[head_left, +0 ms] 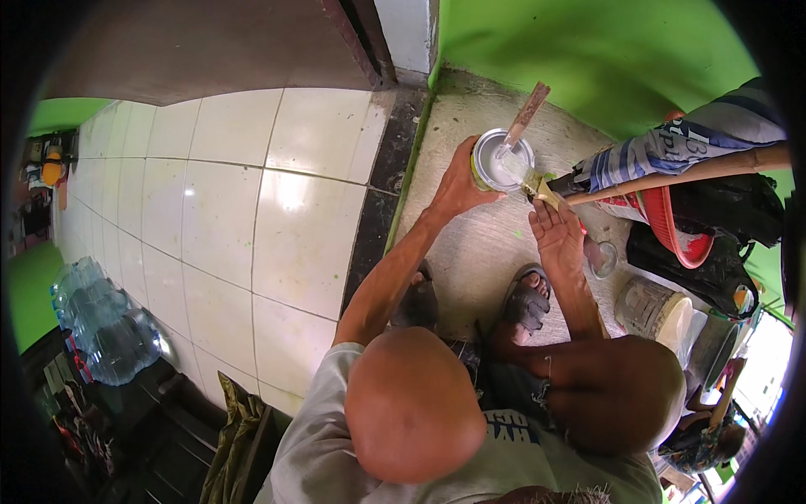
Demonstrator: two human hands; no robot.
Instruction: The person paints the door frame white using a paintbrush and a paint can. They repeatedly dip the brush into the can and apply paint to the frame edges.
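Observation:
My left hand (460, 181) is wrapped around the side of an open paint can (479, 170) resting on or just above the rough concrete floor. White paint coats the inside of the can. A flat wooden stick (531, 109) leans out over its far rim. At the can's right side, my right hand (557, 238) holds a paintbrush (547, 195), its palm turned partly up. The pale, paint-wet bristles reach over the near right rim into the can. Part of the brush handle is hidden by the fingers.
A striped umbrella (688, 139) and a wooden pole (672, 178) jut in from the right. Below them are a red basket (667, 227), a clear cup (601, 259) and a stained bucket (646, 308). A green wall (537, 63) rises behind. Large water bottles (109, 332) stand far left.

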